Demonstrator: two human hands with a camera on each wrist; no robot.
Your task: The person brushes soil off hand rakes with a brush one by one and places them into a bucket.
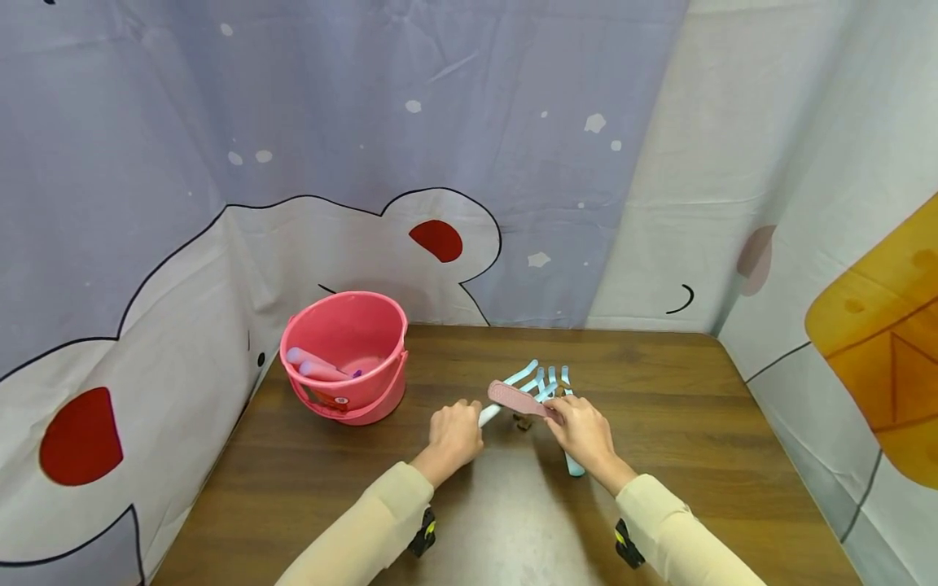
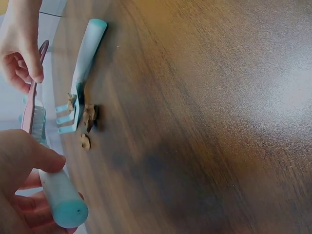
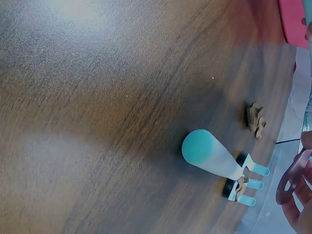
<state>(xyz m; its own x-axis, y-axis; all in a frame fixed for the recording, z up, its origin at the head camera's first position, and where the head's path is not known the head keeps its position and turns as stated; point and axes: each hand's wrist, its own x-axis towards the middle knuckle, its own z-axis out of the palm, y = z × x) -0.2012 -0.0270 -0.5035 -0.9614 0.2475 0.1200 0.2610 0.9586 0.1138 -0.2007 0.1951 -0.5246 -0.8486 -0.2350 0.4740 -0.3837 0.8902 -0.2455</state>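
Note:
My left hand [image 1: 456,434] grips the white handle [image 2: 57,192] of a teal-tined hand rake, its teal butt end showing in the left wrist view. In my right hand [image 1: 585,431] is a pink brush [image 1: 517,399], held by its handle, with the head lying over the rake and pale bristles [image 2: 39,122] turned towards it. A second hand rake [image 2: 87,53], white with teal ends, lies on the table below the right hand. Brown dry scraps [image 3: 254,117] lie beside it, and one is caught at its tines.
To the left stands a pink bucket [image 1: 381,396] with its handle folded down. Lavender-and-pink handles [image 1: 322,364] lean inside it. The wooden table [image 1: 659,407] meets a printed curtain [image 1: 542,163] at the back and both sides.

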